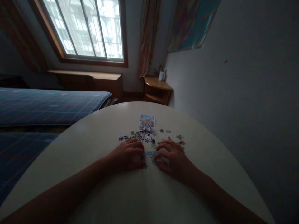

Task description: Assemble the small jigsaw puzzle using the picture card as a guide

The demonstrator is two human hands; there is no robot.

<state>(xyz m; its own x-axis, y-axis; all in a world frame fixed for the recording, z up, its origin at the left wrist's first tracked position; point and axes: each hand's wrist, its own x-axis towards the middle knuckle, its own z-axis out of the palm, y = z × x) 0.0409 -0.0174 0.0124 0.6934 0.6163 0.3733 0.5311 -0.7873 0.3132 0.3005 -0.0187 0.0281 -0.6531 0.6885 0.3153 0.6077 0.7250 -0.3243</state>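
Note:
A partly joined jigsaw puzzle (150,153), mostly light blue, lies flat on the white table between my hands. My left hand (130,154) rests at its left side, fingers curved and the thumb apart, the fingertips touching or just over its edge. At the opposite side, my right hand (171,157) has its fingers spread, the tips on or over the right edge; what lies under the palm is partly hidden. Loose puzzle pieces (139,135) are scattered beyond both hands. Behind them lies a colourful picture sheet (147,123).
The round white table (112,196) fills the foreground. More loose pieces (179,137) lie to the right. Left of the table is a bed with a blue plaid mattress (58,104). A wooden corner shelf (157,83) stands beyond the table, beside the right wall.

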